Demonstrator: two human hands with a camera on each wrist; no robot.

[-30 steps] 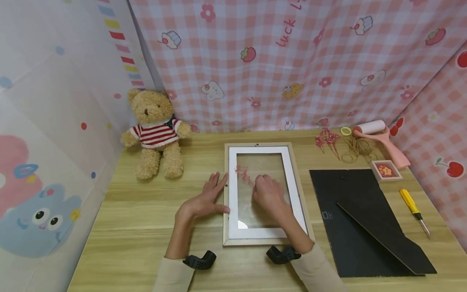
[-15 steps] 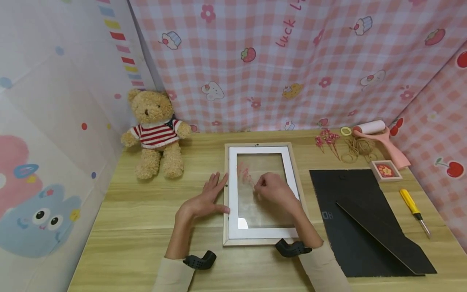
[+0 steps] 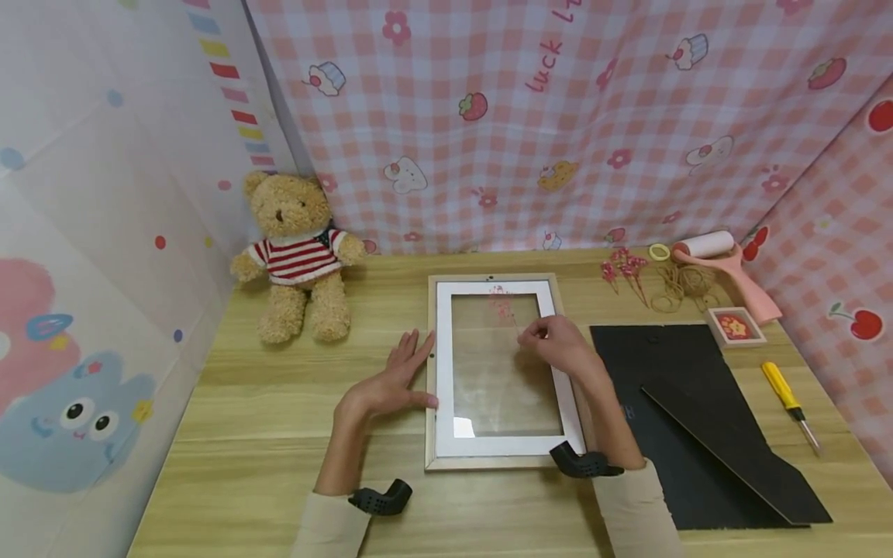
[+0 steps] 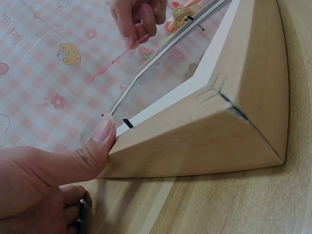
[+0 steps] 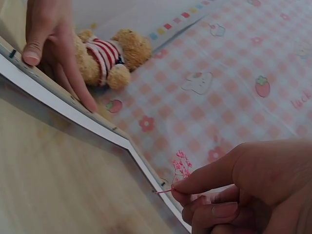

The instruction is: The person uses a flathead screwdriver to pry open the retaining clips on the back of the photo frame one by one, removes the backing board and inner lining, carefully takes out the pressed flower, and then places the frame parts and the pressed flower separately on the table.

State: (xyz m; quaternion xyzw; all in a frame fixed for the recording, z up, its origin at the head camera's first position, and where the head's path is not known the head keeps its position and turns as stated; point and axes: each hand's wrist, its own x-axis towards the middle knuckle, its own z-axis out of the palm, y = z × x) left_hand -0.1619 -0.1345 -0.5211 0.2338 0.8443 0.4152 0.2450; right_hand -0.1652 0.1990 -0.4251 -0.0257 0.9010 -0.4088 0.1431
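Note:
A light wooden picture frame lies on the table, with a white mat round its see-through pane. My left hand rests along the frame's left side; in the left wrist view its thumb presses the frame's edge. Between thumb and fingertips, my right hand pinches the thin stem of a pink dried flower sprig. The blossoms point away from me, over the upper part of the pane. In the right wrist view the sprig stands up just past the fingertips.
A black backing board with a stand flap lies right of the frame. Beyond it are a yellow-handled screwdriver, a small box, twine, more pink sprigs and a pink lint roller. A teddy bear sits back left.
My right hand has moved right and slightly away from me, carrying the sprig from the pane's left side to its upper middle. The left hand has stayed put.

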